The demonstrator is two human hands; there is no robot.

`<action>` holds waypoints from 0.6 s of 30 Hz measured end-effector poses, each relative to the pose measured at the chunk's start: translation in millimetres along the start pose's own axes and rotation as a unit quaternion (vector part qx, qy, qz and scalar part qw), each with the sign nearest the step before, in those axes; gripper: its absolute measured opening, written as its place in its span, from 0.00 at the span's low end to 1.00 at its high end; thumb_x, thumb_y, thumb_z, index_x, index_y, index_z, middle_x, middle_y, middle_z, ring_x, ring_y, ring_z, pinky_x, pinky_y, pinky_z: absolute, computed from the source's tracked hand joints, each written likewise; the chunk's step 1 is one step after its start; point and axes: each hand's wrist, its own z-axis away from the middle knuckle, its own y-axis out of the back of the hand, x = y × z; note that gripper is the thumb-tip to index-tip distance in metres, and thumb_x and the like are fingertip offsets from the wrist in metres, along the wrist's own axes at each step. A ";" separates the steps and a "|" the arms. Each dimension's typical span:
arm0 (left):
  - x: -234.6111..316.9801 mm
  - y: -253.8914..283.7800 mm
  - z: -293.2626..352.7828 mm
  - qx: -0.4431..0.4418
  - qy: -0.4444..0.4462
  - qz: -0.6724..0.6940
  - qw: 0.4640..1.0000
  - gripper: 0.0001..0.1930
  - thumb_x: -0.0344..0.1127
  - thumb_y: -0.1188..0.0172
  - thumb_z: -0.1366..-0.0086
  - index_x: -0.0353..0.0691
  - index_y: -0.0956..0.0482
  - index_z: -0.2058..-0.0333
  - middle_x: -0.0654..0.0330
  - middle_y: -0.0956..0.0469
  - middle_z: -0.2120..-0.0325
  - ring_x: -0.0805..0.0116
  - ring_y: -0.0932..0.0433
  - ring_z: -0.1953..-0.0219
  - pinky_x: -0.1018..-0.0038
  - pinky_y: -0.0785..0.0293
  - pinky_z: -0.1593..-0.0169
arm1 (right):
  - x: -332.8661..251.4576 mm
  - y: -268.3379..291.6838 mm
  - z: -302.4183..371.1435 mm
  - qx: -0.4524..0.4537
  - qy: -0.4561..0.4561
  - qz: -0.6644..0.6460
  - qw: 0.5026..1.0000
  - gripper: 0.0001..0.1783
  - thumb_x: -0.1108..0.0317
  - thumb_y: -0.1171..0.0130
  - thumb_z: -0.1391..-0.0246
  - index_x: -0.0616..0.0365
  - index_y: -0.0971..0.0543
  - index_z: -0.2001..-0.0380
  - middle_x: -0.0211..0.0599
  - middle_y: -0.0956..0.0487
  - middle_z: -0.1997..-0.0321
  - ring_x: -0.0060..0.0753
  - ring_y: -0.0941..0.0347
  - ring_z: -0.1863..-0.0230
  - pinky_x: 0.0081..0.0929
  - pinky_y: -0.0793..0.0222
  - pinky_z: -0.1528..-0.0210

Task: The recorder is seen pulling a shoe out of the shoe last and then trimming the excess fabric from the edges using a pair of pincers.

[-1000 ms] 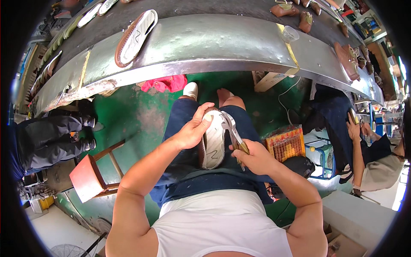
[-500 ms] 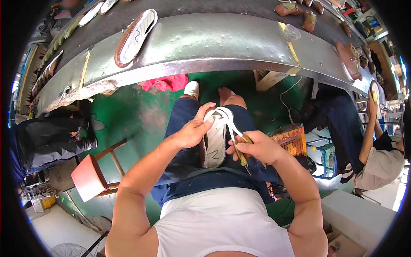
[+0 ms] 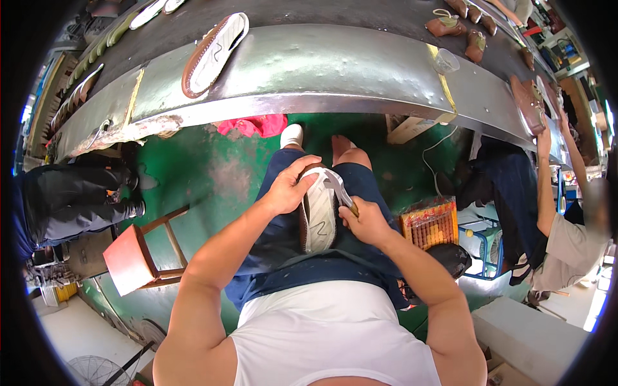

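Sole side up on my lap lies a shoe [image 3: 320,222], with a pale underside marked by a dark wavy line and a dark brown edge at its left. My left hand [image 3: 293,186] is closed around the shoe's far end, its thumb on the pale underside. My right hand [image 3: 367,220] grips the handles of metal pincers [image 3: 339,191], whose silver head rests at the shoe's upper right edge. The handles are mostly hidden in my fist. Where the jaws meet the shoe is too small to make out.
A metal-edged bench [image 3: 290,64] curves ahead, bearing a similar upturned shoe [image 3: 214,55] and brown shoes [image 3: 445,24]. A red-topped stool [image 3: 132,259] stands left, an orange beaded mat [image 3: 429,224] right. Other people sit at both sides, one [image 3: 570,251] reaching to a shoe.
The pincers' spread handles have come together in my right hand, which has moved slightly left and up. My left hand stays at the shoe's end. The person at right has reached toward the bench.
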 end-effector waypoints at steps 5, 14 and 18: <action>-5.0 5.6 2.4 0.006 -0.007 0.003 1.000 0.20 0.23 0.49 0.31 0.38 0.31 0.41 0.61 0.26 0.48 0.73 0.30 0.45 0.74 0.35 0.40 | 21.8 -17.2 -7.2 0.093 0.071 0.043 0.992 0.14 0.63 0.42 0.39 0.64 0.24 0.58 0.49 0.20 0.73 0.55 0.22 0.69 0.42 0.27 0.65; 20.3 4.3 17.9 -0.017 -0.017 -0.015 1.000 0.22 0.29 0.44 0.31 0.40 0.33 0.38 0.57 0.28 0.44 0.67 0.30 0.42 0.71 0.36 0.38 | -31.1 15.8 33.0 -0.015 0.020 0.234 0.972 0.13 0.66 0.44 0.41 0.67 0.28 0.61 0.58 0.21 0.63 0.65 0.24 0.63 0.50 0.28 0.60; 32.0 -15.6 10.0 0.063 0.180 0.213 0.958 0.21 0.32 0.41 0.32 0.37 0.29 0.42 0.61 0.24 0.53 0.74 0.26 0.52 0.76 0.30 0.46 | -42.8 21.1 33.9 -0.021 -0.001 0.281 0.960 0.12 0.67 0.43 0.42 0.67 0.28 0.61 0.58 0.21 0.64 0.63 0.23 0.62 0.51 0.28 0.59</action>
